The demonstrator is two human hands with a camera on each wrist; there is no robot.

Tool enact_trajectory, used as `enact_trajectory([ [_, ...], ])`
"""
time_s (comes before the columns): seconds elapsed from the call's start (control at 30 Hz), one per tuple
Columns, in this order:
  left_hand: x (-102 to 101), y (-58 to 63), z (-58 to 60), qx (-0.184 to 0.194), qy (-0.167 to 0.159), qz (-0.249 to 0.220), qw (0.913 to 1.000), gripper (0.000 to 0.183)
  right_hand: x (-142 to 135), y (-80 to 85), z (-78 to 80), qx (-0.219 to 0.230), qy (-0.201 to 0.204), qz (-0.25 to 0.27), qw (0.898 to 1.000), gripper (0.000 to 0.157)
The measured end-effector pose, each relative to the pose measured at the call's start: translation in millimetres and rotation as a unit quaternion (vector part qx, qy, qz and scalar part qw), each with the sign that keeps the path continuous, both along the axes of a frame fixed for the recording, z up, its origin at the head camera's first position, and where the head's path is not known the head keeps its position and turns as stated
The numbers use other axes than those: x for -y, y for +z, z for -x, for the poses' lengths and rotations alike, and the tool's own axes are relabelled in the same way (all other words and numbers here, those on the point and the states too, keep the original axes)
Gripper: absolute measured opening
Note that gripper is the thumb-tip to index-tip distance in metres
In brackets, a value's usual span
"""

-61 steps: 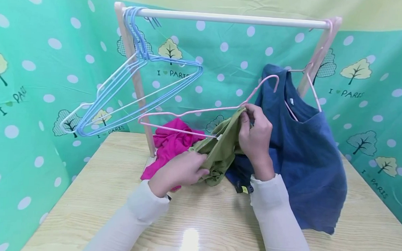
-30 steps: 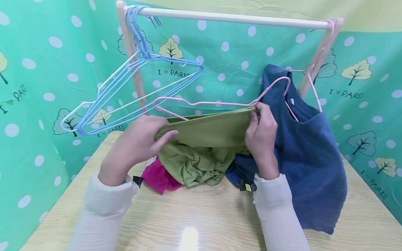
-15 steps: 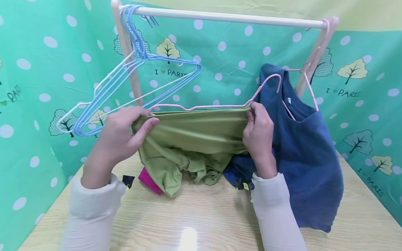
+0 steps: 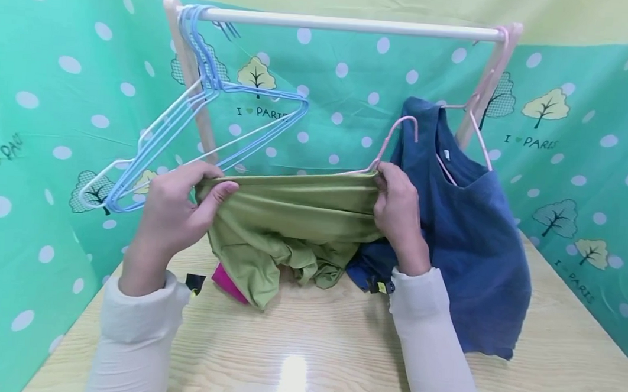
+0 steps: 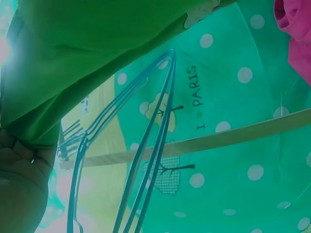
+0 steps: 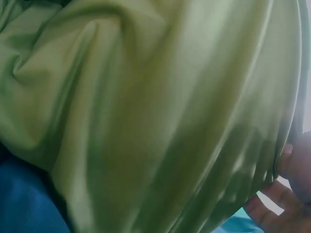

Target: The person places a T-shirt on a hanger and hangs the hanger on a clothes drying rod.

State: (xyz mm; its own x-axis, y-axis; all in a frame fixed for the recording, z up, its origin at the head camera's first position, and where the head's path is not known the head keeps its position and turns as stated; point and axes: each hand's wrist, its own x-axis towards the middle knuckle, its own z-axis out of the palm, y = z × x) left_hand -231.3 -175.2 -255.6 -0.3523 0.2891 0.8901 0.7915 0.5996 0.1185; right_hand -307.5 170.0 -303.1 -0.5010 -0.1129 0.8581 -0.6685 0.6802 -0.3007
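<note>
An olive-green garment (image 4: 297, 207) is stretched between both hands in the head view, its lower part bunched near the table. My left hand (image 4: 177, 203) grips its left end, thumb in front. At the other end, my right hand (image 4: 401, 209) pinches the top edge beside the neck of a pink hanger (image 4: 388, 142). Most of that hanger is hidden behind the cloth; the hook and a short piece of its arm show. Green cloth (image 6: 160, 116) fills the right wrist view, with fingers at its edge. In the left wrist view, fingers (image 5: 22, 155) curl at the cloth.
A rack with a white rail (image 4: 339, 23) stands behind. Several blue and white hangers (image 4: 202, 95) hang at its left. A blue sleeveless top (image 4: 471, 245) hangs on another pink hanger at right. Magenta cloth (image 4: 228, 283) lies on the table (image 4: 263, 359) under the green garment.
My left hand has moved from the middle out to the left, pulling the green garment wide over the pink hanger's arm. My right hand stays near the hanger's neck, shifting slightly left lately.
</note>
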Motion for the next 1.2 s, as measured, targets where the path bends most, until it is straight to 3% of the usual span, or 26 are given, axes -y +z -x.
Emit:
enact_trajectory([
  [0.1, 1, 0.1, -0.8, 0.007, 0.004, 0.004, 1.0000, 0.015, 2, -0.2, 0.1, -0.004, 0.019, -0.029, 0.999, 0.014],
  [0.2, -1, -1.2, -0.2, 0.027, 0.011, 0.019, 0.9994, 0.014, 4, -0.2, -1.3, -0.011, 0.052, -0.045, 0.998, 0.016],
  [0.27, -2, -2.4, 0.6, 0.055, 0.015, 0.032, 0.9978, 0.013, 6, 0.0, -3.1, -0.012, 0.070, -0.050, 0.996, 0.017],
  [0.37, -4, -3.5, 2.4, 0.116, 0.022, 0.040, 0.9922, 0.014, 9, 0.0, -6.0, -0.009, 0.066, -0.053, 0.996, 0.018],
  [0.5, -2, -2.3, 1.1, 0.200, 0.043, 0.020, 0.9787, 0.032, 11, 0.0, -9.3, 0.000, 0.023, -0.044, 0.999, 0.014],
  [0.63, 1, 1.3, -4.3, 0.272, 0.084, 0.012, 0.9584, 0.048, 14, 0.5, -10.4, 0.005, -0.017, -0.017, 1.000, 0.012],
  [0.77, 2, 2.9, -8.4, 0.317, 0.126, 0.012, 0.9401, 0.039, 14, 1.8, -11.0, 0.009, -0.049, 0.016, 0.999, 0.012],
  [0.9, 3, 1.4, -8.5, 0.304, 0.169, -0.014, 0.9376, 0.019, 13, 2.9, -11.5, 0.007, -0.054, 0.044, 0.998, 0.012],
  [1.03, 6, 3.1, -8.8, 0.220, 0.201, -0.071, 0.9521, 0.013, 11, 3.1, -10.1, -0.002, -0.040, 0.062, 0.997, 0.012],
  [1.2, 14, 10.3, -16.5, 0.148, 0.214, -0.142, 0.9551, 0.014, 8, 2.9, -8.2, -0.011, -0.032, 0.067, 0.997, 0.013],
])
